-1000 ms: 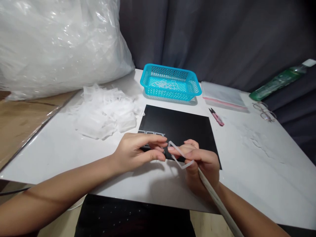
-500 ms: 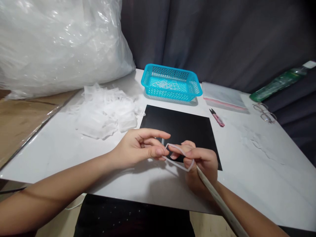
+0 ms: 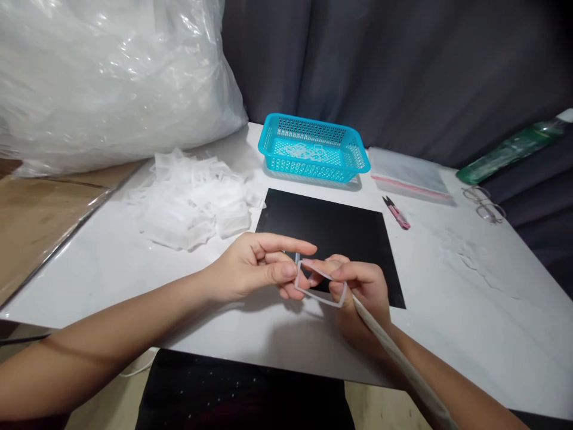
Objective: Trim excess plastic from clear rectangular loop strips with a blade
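Note:
A thin, translucent whitish rectangular frame (image 3: 320,297) is stretched between my two hands above the table. My left hand (image 3: 255,266) pinches at its left end, thumb against the curled fingers and forefinger reaching out over the top. A short clear strip (image 3: 298,257) shows between those fingers; whether it belongs to the frame I cannot tell. My right hand (image 3: 362,286) is closed on the frame's right end, with its thumb and fingers along the edge. From below that hand a long beige strip (image 3: 380,337) runs down along the forearm.
A heap of translucent white pieces (image 3: 192,206) lies left of a black sheet (image 3: 322,221). Behind stand a blue basket (image 3: 313,173) with thin white frames inside and a big plastic bag (image 3: 111,83). Rightward lie pink thread snips (image 3: 397,214), zip bags (image 3: 409,173), glasses (image 3: 483,203) and a green bottle (image 3: 510,152).
The frame was twisted and now spreads into a clearer rectangle. My right hand has shifted slightly left, and my left thumb has drawn back a little from the frame's corner.

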Action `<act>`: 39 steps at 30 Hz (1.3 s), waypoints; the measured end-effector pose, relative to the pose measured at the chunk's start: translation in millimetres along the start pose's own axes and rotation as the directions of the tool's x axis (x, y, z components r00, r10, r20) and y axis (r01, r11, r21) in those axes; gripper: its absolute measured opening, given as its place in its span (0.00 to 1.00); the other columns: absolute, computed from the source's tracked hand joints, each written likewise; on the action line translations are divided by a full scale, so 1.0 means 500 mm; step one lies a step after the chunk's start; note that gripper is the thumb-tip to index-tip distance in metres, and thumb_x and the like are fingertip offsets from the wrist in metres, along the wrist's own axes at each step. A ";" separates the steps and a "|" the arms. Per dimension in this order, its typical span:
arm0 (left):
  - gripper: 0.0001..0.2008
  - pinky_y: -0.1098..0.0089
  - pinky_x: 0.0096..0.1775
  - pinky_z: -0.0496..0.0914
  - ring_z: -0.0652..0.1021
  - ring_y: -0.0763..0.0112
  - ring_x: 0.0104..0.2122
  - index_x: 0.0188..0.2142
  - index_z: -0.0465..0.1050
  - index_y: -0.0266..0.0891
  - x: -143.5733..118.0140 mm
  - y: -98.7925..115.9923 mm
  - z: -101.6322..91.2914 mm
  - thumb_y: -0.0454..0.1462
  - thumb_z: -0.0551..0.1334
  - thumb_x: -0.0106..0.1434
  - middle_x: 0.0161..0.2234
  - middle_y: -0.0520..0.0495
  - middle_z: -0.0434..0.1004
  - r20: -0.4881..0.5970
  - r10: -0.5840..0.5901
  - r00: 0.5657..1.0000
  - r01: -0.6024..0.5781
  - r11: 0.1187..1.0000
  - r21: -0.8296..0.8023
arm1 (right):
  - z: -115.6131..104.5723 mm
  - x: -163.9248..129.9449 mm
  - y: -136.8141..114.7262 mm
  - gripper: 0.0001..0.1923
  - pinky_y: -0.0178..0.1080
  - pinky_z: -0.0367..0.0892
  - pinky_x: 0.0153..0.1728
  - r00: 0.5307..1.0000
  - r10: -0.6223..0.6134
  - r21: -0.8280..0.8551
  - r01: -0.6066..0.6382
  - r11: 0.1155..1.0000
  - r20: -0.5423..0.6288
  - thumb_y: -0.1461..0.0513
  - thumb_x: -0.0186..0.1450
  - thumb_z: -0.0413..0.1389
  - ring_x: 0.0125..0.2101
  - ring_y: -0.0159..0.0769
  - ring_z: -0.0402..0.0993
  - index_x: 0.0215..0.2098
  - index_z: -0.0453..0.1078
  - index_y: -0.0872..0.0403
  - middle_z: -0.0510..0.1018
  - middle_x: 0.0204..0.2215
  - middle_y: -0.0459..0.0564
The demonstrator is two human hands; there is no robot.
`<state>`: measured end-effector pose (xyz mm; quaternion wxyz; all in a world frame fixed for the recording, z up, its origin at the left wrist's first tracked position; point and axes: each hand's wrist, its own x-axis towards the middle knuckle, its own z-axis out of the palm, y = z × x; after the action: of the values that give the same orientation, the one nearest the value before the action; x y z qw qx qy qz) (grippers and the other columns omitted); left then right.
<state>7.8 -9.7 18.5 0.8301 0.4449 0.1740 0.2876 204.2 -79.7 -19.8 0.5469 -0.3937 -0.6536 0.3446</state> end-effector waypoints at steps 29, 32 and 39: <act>0.26 0.71 0.31 0.70 0.73 0.71 0.30 0.45 0.70 0.37 0.006 -0.022 -0.007 0.51 0.69 0.54 0.31 0.50 0.70 0.117 0.477 0.871 -0.380 0.502 0.777 | -0.006 -0.004 -0.038 0.02 0.38 0.66 0.29 0.991 0.096 -0.370 -0.122 0.921 -0.089 0.62 0.66 0.51 0.26 0.34 0.72 0.34 0.62 0.50 0.75 0.25 0.44; 0.25 0.68 0.37 0.70 0.74 0.67 0.35 0.42 0.70 0.38 0.003 -0.027 0.003 0.52 0.70 0.53 0.35 0.47 0.73 0.284 0.479 0.831 -0.433 0.234 0.871 | -0.008 0.004 -0.056 0.07 0.34 0.62 0.26 0.978 0.208 -0.433 -0.200 0.879 -0.030 0.63 0.64 0.52 0.25 0.31 0.68 0.29 0.59 0.50 0.69 0.21 0.40; 0.03 0.77 0.32 0.70 0.77 0.76 0.28 0.37 0.75 0.37 0.002 -0.031 0.016 0.34 0.63 0.64 0.30 0.51 0.79 0.216 0.452 0.865 -0.383 0.318 0.867 | -0.006 0.011 -0.064 0.10 0.29 0.52 0.19 0.916 0.400 -0.295 -0.373 0.880 0.035 0.65 0.63 0.54 0.18 0.24 0.55 0.28 0.56 0.51 0.62 0.17 0.35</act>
<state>17.9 -20.9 9.8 0.3603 0.8312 0.2047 0.3706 202.2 -89.1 11.2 0.3736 -0.5731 -0.6295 0.3685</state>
